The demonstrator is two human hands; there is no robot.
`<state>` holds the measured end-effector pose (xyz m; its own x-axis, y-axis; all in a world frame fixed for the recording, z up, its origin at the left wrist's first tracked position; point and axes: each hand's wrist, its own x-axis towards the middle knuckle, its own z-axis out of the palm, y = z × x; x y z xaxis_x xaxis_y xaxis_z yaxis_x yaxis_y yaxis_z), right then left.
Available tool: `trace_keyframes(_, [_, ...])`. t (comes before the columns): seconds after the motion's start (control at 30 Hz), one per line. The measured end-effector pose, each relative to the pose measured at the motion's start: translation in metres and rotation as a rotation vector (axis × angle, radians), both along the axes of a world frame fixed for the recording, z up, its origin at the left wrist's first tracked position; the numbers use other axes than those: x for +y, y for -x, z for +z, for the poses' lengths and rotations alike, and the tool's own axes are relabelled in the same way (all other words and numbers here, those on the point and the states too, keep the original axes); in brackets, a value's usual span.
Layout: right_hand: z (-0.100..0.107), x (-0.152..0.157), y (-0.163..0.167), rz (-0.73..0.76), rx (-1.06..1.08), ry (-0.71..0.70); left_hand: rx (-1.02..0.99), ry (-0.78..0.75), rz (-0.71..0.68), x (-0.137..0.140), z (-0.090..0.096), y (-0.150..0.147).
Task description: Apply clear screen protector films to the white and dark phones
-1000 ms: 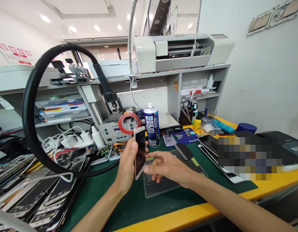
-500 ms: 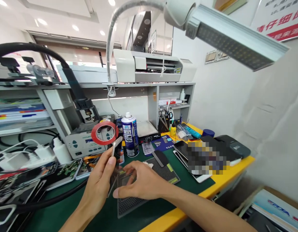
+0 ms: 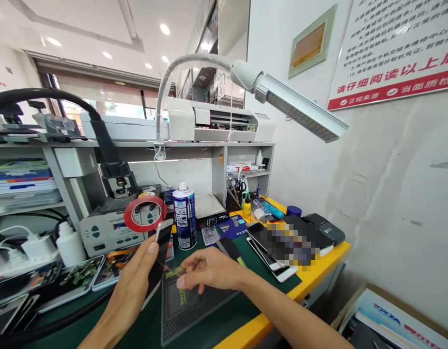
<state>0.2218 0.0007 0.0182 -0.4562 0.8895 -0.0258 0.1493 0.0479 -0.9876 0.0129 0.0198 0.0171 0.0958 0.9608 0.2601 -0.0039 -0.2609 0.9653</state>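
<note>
My left hand (image 3: 136, 274) is closed around a smartphone (image 3: 159, 257), held tilted with its dark face to the right and its pale edge showing. My right hand (image 3: 214, 269) is just right of the phone, thumb and fingers curled in to a pinch. A faint clear edge shows near those fingertips, but what they hold I cannot make out. Below both hands lies a dark perforated mat (image 3: 194, 310) with a rectangular recess, on the green work mat (image 3: 270, 271). A dark rounded pad (image 3: 229, 249) sits behind my right hand.
A spray can (image 3: 185, 218) and a roll of red tape (image 3: 146, 213) stand behind the phone. Several phones and tablets (image 3: 287, 274) are stacked on the right. Opened devices (image 3: 74, 276) and a black cable (image 3: 56, 317) lie left. A lamp (image 3: 303, 106) reaches overhead.
The view has turned upward and to the right. My right thumb and fingers have come closer together. The phone shows more of its dark face, still in my left hand.
</note>
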Motion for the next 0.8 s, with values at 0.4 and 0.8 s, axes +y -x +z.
trace_keyframes(0.4, [0.016,-0.025,-0.032,0.054,0.138,0.156,-0.007,0.131,-0.053,-0.019,0.014,-0.016])
trace_keyframes(0.8, [0.021,-0.007,-0.089,-0.269,0.652,0.332,-0.126,0.227,-0.176,-0.010,0.008,-0.006])
